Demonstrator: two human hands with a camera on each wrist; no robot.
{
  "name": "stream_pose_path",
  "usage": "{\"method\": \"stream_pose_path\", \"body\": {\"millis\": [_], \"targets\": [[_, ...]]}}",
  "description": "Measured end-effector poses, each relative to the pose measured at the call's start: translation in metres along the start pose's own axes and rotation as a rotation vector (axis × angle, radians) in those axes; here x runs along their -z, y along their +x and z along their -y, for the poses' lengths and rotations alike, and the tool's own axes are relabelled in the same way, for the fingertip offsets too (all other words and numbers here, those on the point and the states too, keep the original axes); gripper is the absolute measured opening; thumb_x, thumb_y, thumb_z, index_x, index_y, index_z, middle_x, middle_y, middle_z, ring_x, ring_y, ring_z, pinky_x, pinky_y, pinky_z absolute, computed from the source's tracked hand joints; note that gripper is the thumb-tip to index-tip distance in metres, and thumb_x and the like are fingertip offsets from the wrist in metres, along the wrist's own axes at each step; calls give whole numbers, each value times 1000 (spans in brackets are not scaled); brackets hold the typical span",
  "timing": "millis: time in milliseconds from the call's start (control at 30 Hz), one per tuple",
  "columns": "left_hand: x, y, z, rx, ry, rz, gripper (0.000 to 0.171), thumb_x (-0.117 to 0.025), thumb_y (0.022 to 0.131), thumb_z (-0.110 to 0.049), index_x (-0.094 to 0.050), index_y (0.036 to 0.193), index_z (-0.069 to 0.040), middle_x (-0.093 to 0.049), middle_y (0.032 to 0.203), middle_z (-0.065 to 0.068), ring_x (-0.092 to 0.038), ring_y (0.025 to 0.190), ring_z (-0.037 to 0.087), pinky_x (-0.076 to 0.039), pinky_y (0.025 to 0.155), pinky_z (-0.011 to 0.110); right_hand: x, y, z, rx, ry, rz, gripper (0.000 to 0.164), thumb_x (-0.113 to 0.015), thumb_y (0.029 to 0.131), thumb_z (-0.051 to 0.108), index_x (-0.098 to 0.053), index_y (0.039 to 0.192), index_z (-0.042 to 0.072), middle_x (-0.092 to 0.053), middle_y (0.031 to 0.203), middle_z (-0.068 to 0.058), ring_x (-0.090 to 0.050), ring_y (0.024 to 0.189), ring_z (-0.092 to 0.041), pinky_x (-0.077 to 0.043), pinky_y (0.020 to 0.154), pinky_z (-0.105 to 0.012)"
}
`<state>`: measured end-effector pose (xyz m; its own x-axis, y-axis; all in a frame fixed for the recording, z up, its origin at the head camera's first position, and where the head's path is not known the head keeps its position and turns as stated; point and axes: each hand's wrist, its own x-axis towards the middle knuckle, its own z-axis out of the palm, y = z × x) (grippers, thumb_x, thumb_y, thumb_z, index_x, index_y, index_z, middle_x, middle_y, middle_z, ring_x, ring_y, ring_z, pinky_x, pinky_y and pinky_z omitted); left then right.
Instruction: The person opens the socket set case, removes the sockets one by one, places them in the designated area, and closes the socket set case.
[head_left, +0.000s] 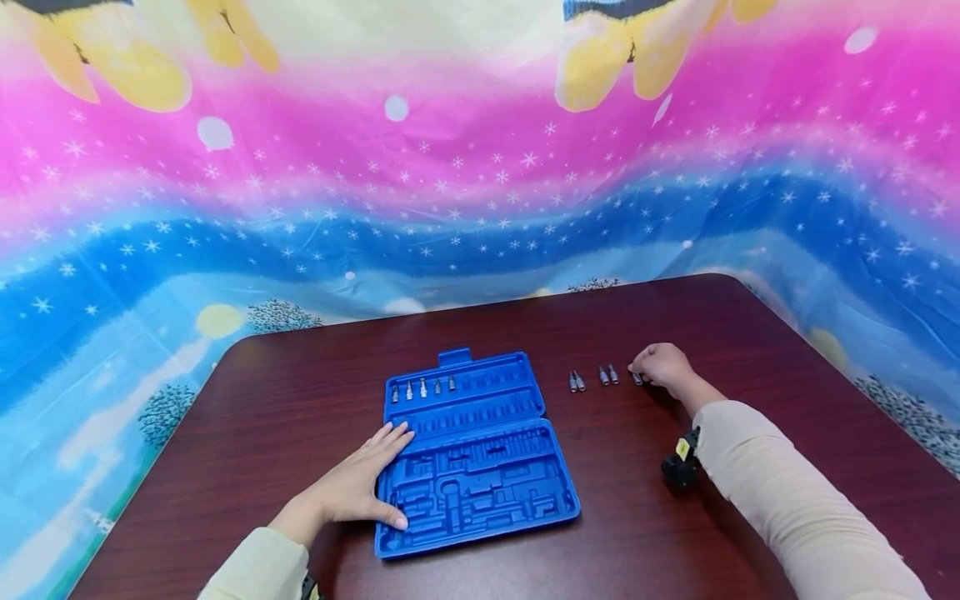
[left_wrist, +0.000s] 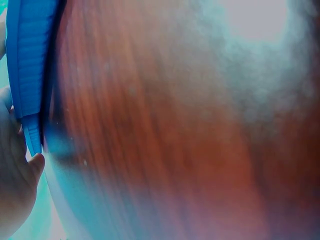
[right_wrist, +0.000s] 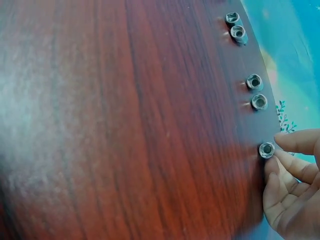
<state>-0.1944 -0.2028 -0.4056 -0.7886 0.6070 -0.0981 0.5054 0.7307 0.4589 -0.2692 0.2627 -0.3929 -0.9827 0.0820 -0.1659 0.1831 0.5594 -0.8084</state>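
Observation:
A blue plastic case (head_left: 480,492) lies unfolded on the table, its molded recesses facing up. My left hand (head_left: 367,475) rests on its left side, fingers spread across the middle and thumb on the lower half. In the left wrist view, that hand (left_wrist: 17,180) is at the blue case edge (left_wrist: 32,65). Several metal socket bits (head_left: 423,387) stand in the upper row of recesses. Off to the right, my right hand (head_left: 663,367) pinches a socket bit (right_wrist: 267,150) at the table surface. Its round hollow end faces the right wrist camera, with the fingertips around its far side.
Two pairs of socket bits lie between the case and my right hand, a nearer pair (head_left: 577,382) and a farther pair (head_left: 608,375). The dark red wooden table (head_left: 315,392) has rounded corners. A printed cloth (head_left: 480,200) hangs behind it.

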Motion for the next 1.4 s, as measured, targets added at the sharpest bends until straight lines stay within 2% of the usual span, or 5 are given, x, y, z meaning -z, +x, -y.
{"method": "stream_pose_path", "body": {"millis": [333,600,1100,1400], "targets": [[1,0,0,-5,-2,0,106,-63,55,-65,-23,138,-12,-16,142,5,-3,129,28,-16,95,55,2,-7,3,16,14,2,21,-42,89,7,-52,99,-9,-52,107,-23,-49,77,-23,-44,64,-32],[3,-1,1,-6,-9,11,105,-63,57,-64,-21,138,-11,-15,142,6,-3,129,29,-15,95,57,-3,-12,10,33,61,-16,24,-43,89,11,-50,102,-8,-52,108,-23,-50,78,-23,-44,69,-34],[1,-2,-1,-6,2,1,106,-63,56,-65,-23,137,-10,-17,142,7,-5,129,30,-17,95,56,-24,-24,36,126,174,27,27,-47,88,14,-50,103,-8,-53,99,-22,-52,84,-30,-44,74,-41],[2,-1,-3,-17,12,9,106,-63,56,-65,-23,137,-10,-17,142,6,-5,129,29,-15,96,54,-49,-27,57,111,232,85,27,-50,87,15,-51,103,-6,-52,105,-26,-53,91,-36,-45,76,-38]]}}
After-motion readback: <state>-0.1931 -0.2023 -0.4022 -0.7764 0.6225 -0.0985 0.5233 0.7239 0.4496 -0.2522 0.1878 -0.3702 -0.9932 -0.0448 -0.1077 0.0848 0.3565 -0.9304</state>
